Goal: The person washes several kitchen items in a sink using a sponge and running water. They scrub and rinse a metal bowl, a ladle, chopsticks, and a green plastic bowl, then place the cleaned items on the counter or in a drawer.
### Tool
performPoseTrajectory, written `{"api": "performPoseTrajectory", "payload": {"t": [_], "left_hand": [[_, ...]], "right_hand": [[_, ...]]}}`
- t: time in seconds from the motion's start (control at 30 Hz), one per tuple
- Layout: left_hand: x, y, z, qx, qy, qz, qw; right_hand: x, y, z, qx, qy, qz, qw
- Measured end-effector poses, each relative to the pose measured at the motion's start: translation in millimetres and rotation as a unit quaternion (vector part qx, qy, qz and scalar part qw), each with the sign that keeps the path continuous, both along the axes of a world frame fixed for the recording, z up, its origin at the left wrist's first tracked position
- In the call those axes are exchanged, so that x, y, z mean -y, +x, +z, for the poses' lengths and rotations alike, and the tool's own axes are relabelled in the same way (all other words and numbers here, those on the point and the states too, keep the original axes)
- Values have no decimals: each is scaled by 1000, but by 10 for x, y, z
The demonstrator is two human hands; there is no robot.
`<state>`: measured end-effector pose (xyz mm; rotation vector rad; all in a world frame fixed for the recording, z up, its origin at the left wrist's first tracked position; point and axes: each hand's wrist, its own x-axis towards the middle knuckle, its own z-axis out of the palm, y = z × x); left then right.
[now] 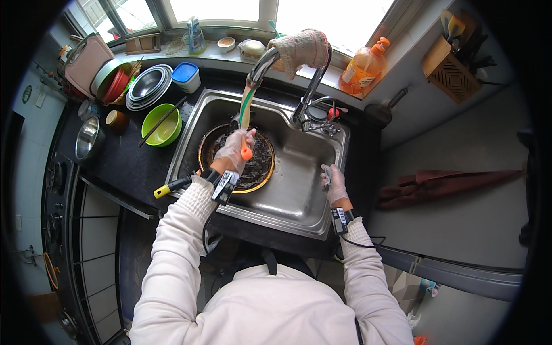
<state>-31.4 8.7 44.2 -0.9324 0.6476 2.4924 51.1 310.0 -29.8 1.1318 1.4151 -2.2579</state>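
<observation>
My left hand (235, 148), in a clear plastic glove, is closed around an orange-handled tool (246, 152); its working end is hidden by the hand. It is over a dark frying pan (258, 172) that holds water and sits in the left part of the steel sink (297, 189). Just above the hand hangs a pale hose (246, 105) with a green stripe, fitted to the faucet (263, 64). The pan's black handle with a yellow tip (163, 191) juts over the sink's left rim. By the right rim, my gloved right hand (336, 185) grips a small greyish scrubber-like item (327, 176).
Left of the sink stand a green bowl (166, 129) with chopsticks across it, a steel bowl (88, 138), nested basins (148, 86) and a blue-lidded tub (186, 77). An orange soap bottle (364, 67) is on the sill. A cloth (302, 47) drapes the faucet.
</observation>
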Motion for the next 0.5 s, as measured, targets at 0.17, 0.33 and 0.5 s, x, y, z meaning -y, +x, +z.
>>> {"api": "performPoseTrajectory", "payload": {"t": [0.17, 0.33, 0.5], "left_hand": [[-44, 431, 93, 0, -20, -37, 999], [-91, 732, 168, 51, 64, -29, 996], [-168, 1033, 284, 16, -19, -54, 998]], "right_hand": [[-69, -42, -69, 26, -14, -5, 1000], [16, -115, -110, 19, -27, 2, 999], [188, -159, -49, 8, -10, 40, 999]]}}
